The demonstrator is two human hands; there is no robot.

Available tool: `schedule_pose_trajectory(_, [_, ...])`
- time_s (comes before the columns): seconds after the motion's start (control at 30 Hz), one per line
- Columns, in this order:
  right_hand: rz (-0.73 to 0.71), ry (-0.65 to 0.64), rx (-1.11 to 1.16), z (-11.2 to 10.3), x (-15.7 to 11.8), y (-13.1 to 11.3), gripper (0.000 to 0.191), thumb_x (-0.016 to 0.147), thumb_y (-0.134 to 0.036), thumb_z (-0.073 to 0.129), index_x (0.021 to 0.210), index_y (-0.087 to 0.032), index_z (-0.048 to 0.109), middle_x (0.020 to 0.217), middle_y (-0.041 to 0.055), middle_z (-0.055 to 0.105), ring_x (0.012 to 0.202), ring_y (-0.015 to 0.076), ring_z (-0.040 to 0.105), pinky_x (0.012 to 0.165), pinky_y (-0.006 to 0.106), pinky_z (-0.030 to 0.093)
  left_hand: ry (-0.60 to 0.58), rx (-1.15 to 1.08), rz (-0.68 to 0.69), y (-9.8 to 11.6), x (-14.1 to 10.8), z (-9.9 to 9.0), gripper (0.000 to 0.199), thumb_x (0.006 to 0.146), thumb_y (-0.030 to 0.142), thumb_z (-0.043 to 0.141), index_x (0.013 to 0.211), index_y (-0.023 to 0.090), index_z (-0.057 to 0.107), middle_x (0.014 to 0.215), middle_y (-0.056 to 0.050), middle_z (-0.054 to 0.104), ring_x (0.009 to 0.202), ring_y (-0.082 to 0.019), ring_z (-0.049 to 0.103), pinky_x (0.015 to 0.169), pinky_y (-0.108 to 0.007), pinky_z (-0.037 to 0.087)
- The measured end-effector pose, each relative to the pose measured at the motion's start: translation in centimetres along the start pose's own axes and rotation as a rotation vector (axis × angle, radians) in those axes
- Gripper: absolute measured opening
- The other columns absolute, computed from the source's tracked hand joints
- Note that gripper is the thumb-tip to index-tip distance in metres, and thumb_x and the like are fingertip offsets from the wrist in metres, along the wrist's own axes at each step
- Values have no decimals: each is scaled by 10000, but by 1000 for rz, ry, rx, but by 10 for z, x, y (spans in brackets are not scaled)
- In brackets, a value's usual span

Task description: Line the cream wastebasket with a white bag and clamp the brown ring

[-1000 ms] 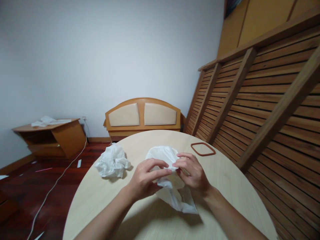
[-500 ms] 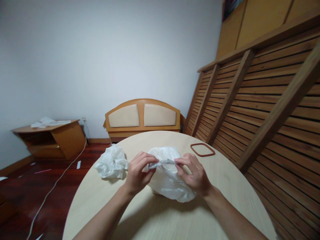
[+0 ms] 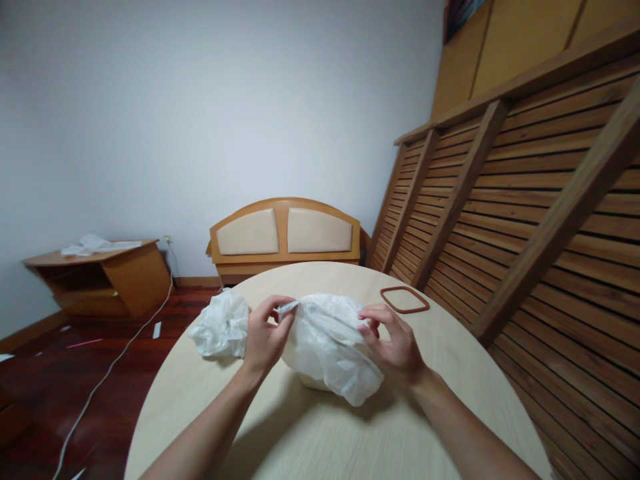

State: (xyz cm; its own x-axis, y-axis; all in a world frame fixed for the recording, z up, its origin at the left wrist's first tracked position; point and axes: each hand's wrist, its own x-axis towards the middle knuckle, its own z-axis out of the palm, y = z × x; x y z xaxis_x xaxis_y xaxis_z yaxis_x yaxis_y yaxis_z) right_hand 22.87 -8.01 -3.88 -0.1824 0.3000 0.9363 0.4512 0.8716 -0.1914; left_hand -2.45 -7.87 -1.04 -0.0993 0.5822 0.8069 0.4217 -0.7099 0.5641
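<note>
A thin white plastic bag hangs between my hands over the round table. It drapes around a pale object, of which only a lower edge shows, so its kind is hidden. My left hand pinches the bag's rim at its upper left corner. On the other side, my right hand grips the rim between thumb and fingers. The rim is stretched between the two pinches. Just left of my left hand lies a second, crumpled white plastic bag.
A reddish-brown rounded-square ring lies at the back right of the pale round table. Leaning slatted wood rises on the right. Behind stand a padded headboard and, left, a low cabinet. A cable crosses the floor.
My hands have moved apart along the bag's rim, my left hand going left and slightly up. The bag's top edge is now stretched wider, and more of the pale object's lower edge shows.
</note>
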Motion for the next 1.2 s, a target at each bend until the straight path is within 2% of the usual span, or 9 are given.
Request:
schedule_pose_trajectory(0.13, [8,-89,17,-6,3,3,180,939,-227,568,1118,-229,580,976,55,682,804,186,646,768,351,560,71,-28,-228,-11,5,0,176,793,334,660,815,169,718,701,-8,708,519,-112,547,467,-198,407])
schedule_pose_trajectory(0.23, [-31,-172,19,-12,4,6,146,915,-319,593,1033,-233,583,1042,83,673,975,248,636,864,420,520,102,-40,-340,-21,8,-1,256,768,412,669,823,167,719,707,-16,696,557,-127,559,492,-207,420])
schedule_pose_trajectory(0.33, [-83,-259,-5,-16,5,6,287,855,-491,663,963,-232,601,1221,123,620,1127,310,581,950,477,470,142,-38,-387,-32,11,-2,290,745,436,674,832,164,721,727,-25,691,621,-148,577,547,-224,443])
schedule_pose_trajectory(0.4, [-108,-298,-13,-16,6,5,385,796,-548,715,983,-230,604,1324,140,566,1212,339,530,1006,502,438,161,-28,-413,-38,12,-4,302,736,441,678,837,160,721,712,-18,674,614,-145,558,554,-229,438])
schedule_pose_trajectory(0.53, [-148,-327,-23,-13,7,-2,391,732,-424,785,1013,-232,592,1411,140,502,1291,346,470,1082,516,391,178,-50,-465,-46,13,-6,339,732,462,684,871,155,715,664,6,626,561,-130,504,522,-226,410])
schedule_pose_trajectory(0.67, [-170,-320,-20,-9,7,-7,303,741,-278,772,997,-233,616,1414,119,507,1304,323,468,1108,503,382,205,-64,-482,-50,13,-6,377,721,482,693,897,149,711,627,26,584,523,-116,458,492,-219,378])
schedule_pose_trajectory(0.87, [-162,-256,11,-2,5,-9,217,814,-180,715,1016,-252,683,1353,88,561,1259,281,509,1092,480,419,194,-94,-453,-46,14,-6,347,718,458,698,873,148,714,641,20,596,529,-111,460,487,-211,363])
schedule_pose_trajectory(1.07, [-194,-139,59,1,6,-13,207,831,-98,700,972,-249,684,1098,61,677,1080,237,602,965,421,513,195,-177,-458,-45,14,-4,347,711,454,721,880,152,701,690,6,630,556,-116,508,501,-207,382])
schedule_pose_trajectory(1.2, [-122,-85,83,-3,10,-11,108,871,-132,674,910,-233,670,894,41,695,936,215,627,877,389,522,240,-189,-511,-47,17,-7,430,683,504,733,911,141,696,658,17,608,539,-116,497,497,-215,389])
